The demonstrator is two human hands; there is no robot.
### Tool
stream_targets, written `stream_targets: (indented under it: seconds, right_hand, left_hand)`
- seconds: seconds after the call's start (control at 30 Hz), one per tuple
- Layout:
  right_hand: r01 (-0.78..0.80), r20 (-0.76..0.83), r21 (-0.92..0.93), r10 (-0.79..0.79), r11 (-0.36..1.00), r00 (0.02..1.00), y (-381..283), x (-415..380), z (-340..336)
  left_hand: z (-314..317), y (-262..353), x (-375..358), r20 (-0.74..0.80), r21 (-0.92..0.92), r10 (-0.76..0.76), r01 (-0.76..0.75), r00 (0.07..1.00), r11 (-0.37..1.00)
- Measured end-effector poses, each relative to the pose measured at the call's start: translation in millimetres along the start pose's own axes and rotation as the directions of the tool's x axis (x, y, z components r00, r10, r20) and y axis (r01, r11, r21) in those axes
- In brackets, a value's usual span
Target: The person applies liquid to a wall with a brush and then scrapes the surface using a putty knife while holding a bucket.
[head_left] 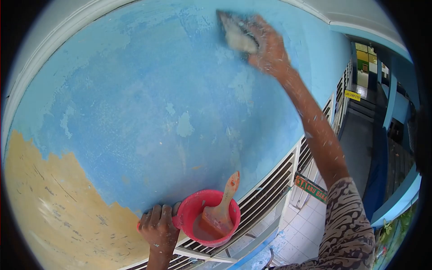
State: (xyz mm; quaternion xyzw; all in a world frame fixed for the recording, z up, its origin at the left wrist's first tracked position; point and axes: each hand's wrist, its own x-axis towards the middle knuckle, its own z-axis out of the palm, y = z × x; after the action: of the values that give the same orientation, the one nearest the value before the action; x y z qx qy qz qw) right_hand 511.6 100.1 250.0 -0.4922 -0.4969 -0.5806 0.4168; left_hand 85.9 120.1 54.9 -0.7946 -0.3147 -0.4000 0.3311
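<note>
My right hand (269, 47) is raised at the upper part of the blue wall (148, 112), its fingers closed round a scraper (238, 36). Motion blurs the scraper, which shows a dark pointed edge and a pale middle. Pale flecks cover this hand and forearm. Lower down, my left hand (159, 227) is wrapped round the handle of a pink plastic dipper (184, 220), close to the wall. A paintbrush (229, 191) leans in the dipper, handle up, its bristles toward the reddish, cloudy liquid (204, 227). Lighter patches of flaking paint (184, 125) mark the wall.
Bare tan wall (58, 202) shows at lower left. White slatted vents (265, 184) run below the blue wall. A hanging sign (310, 188) is beside my right arm, above a tiled floor (301, 225). A corridor (357, 139) with a yellow sign (353, 95) extends at right.
</note>
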Motion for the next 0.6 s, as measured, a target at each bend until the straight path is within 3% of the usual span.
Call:
stream_targets:
  seconds: [0.03,0.07,0.17,0.23,0.27,0.3,0.37,0.4,0.5,0.53,0.57,0.6]
  right_hand:
    - [0.08,-0.034,-0.131,-0.085,0.988,0.996,14,18,0]
    - [0.085,-0.026,-0.127,-0.089,0.988,0.996,13,12,2]
    - [0.006,-0.018,0.202,-0.003,0.979,1.0,-28,-33,-5]
    - [0.12,0.028,0.228,-0.129,0.966,0.991,-69,-106,-18]
    - [0.029,0.159,0.303,-0.081,0.953,0.984,-89,-153,-29]
    - [0.044,0.268,0.268,-0.118,0.962,0.956,-105,-188,-43]
    - [0.032,0.367,0.305,-0.148,0.952,0.918,-107,-226,-53]
    - [0.05,0.361,0.307,-0.165,0.95,0.918,-95,-220,-48]
    - [0.121,0.091,0.25,-0.147,0.961,0.985,-58,-152,-21]
    - [0.116,0.046,0.235,-0.13,0.965,0.99,-42,-105,-13]
    - [0.018,0.063,0.343,-0.043,0.939,0.997,-28,-59,-12]
    - [0.05,0.012,0.173,-0.053,0.984,0.999,-17,-22,-6]
  left_hand:
    - [0,0,-1,-0.009,-0.005,-0.001,0.001,1.0,1.0]
    - [-1,0,-3,-0.004,-0.009,-0.008,0.008,1.0,1.0]
    - [3,0,-5,-0.024,-0.033,-0.038,0.037,0.999,0.999]
    - [4,1,-8,-0.054,-0.056,-0.049,0.046,0.997,0.997]
    - [5,1,-9,-0.054,-0.053,-0.061,0.059,0.997,0.997]
    - [5,1,-10,-0.055,-0.048,-0.049,0.047,0.997,0.998]
    - [4,0,-12,-0.055,-0.044,-0.042,0.039,0.998,0.998]
    - [6,-1,-11,-0.037,-0.049,-0.047,0.045,0.998,0.998]
    - [-1,1,-6,-0.002,-0.032,-0.039,0.039,0.999,0.999]
    - [-4,2,-2,0.01,-0.03,-0.028,0.028,1.0,0.999]
    - [-9,5,4,0.018,-0.021,-0.034,0.034,0.999,0.999]
    - [-9,6,5,0.0,-0.019,-0.033,0.033,0.999,0.999]
